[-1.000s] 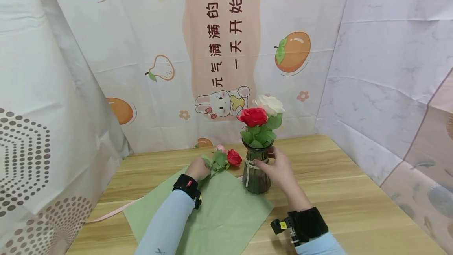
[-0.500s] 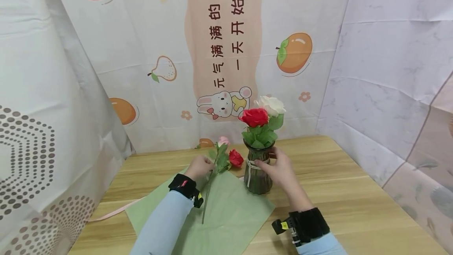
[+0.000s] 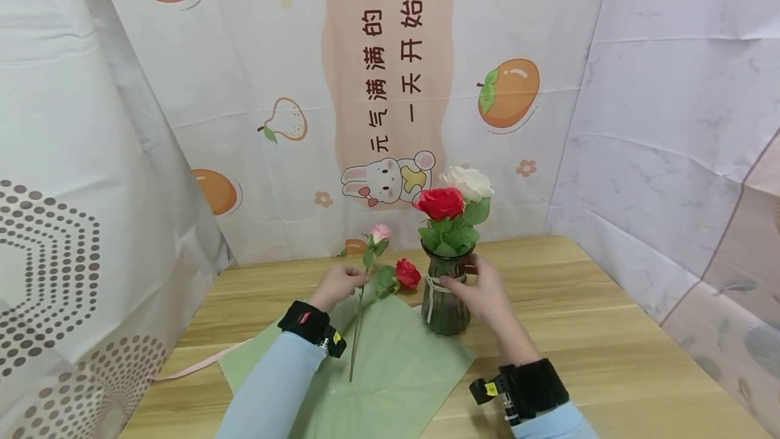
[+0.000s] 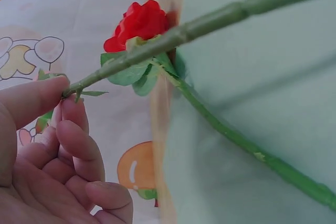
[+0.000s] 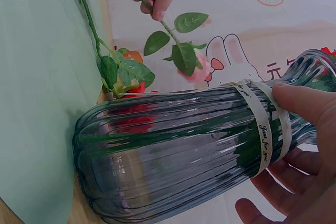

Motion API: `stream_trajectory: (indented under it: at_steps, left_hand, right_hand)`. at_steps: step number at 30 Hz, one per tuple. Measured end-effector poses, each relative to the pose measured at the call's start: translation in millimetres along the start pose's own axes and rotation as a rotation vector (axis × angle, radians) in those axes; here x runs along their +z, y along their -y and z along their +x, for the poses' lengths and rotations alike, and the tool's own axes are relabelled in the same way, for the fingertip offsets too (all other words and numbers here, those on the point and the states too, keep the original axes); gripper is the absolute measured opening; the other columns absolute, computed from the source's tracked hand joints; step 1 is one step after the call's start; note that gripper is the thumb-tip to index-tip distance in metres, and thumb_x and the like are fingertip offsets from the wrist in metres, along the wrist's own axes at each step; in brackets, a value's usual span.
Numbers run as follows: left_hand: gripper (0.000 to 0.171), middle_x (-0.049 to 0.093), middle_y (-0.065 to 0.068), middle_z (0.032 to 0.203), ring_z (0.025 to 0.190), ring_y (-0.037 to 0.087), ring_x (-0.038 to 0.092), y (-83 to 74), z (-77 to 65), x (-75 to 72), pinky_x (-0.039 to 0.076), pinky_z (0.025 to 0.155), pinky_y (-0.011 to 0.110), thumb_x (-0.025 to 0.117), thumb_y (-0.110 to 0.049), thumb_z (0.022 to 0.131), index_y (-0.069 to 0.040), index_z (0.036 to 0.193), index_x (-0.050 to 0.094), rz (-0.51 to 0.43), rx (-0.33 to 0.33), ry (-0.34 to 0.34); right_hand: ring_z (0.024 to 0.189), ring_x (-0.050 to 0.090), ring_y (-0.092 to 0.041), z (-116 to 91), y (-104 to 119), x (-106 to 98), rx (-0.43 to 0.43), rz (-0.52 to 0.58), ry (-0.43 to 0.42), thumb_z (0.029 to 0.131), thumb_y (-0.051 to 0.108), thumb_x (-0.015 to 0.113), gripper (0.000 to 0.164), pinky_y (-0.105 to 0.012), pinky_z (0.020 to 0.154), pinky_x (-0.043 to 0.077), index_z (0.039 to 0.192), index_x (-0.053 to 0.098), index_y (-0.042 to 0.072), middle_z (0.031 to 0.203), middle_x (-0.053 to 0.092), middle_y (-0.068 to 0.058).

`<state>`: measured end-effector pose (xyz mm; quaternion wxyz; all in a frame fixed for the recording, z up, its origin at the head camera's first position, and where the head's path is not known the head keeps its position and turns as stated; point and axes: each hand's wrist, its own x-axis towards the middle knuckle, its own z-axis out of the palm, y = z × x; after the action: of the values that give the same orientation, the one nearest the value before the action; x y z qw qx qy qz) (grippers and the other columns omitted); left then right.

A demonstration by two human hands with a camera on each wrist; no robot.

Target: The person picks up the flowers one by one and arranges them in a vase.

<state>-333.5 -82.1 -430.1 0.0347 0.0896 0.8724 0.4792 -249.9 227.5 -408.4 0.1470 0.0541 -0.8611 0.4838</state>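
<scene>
My left hand (image 3: 336, 286) pinches the green stem (image 4: 210, 22) of a pink rose (image 3: 380, 232) between thumb and forefinger, the bloom raised above the tabletop. Its other fingers are loosely bent. A red rose (image 3: 407, 274) lies on the green wrapping sheet (image 3: 396, 358), its bloom past the far edge. With my right hand (image 3: 481, 290) I grip the ribbed glass vase (image 5: 173, 150) around its middle, at the printed ribbon (image 5: 262, 135). Upright in that vase stand another red rose (image 3: 440, 202) and a white rose (image 3: 468, 183).
A pink ribbon (image 3: 204, 362) trails from the left side of the sheet across the wooden table (image 3: 579, 330). Behind the table hangs a printed cloth (image 3: 274, 188), with more cloth at the left (image 3: 146, 175) and right (image 3: 646, 107).
The pink rose has been lifted off the sheet and drawn away from the lying red rose, its bloom turning more upright. My left hand moved slightly left; the right hand stays on the vase.
</scene>
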Motion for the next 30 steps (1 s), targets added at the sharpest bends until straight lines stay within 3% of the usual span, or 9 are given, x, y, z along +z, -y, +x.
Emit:
stream_trajectory:
  at_steps: [6, 17, 30]
  left_hand:
    - [0.020, 0.069, 0.005, 0.090, 0.081, 0.029, 0.061, -1.8, -0.2, -2.2, 0.045, 0.067, 0.030, 0.068, -0.016, 0.096, 0.002, 0.101, 0.075, -0.074, 0.016, -0.042]
    - [0.019, 0.066, 0.005, 0.092, 0.079, 0.026, 0.059, -10.8, -3.5, -18.7, 0.046, 0.074, 0.038, 0.068, -0.020, 0.098, -0.002, 0.101, 0.074, -0.152, 0.013, -0.069]
    - [0.019, 0.062, 0.008, 0.088, 0.068, 0.017, 0.052, -13.8, -12.1, -34.6, 0.040, 0.064, 0.031, 0.064, -0.019, 0.101, -0.001, 0.099, 0.070, -0.238, 0.046, -0.141]
  right_hand:
    - [0.128, 0.051, -0.043, -0.5, -0.8, -0.2, -0.002, 0.005, 0.005, 0.091, 0.034, 0.079, 0.069, -0.060, 0.101, 0.044, 0.141, 0.049, -0.002, 0.138, 0.055, -0.024]
    - [0.127, 0.052, -0.043, 0.3, -2.0, 0.3, -0.010, 0.004, 0.001, 0.090, 0.034, 0.079, 0.069, -0.060, 0.100, 0.045, 0.141, 0.049, -0.002, 0.137, 0.055, -0.023]
    - [0.127, 0.051, -0.043, 1.2, -2.3, 0.3, -0.008, 0.025, 0.007, 0.089, 0.031, 0.080, 0.069, -0.061, 0.099, 0.045, 0.141, 0.049, -0.002, 0.137, 0.055, -0.024]
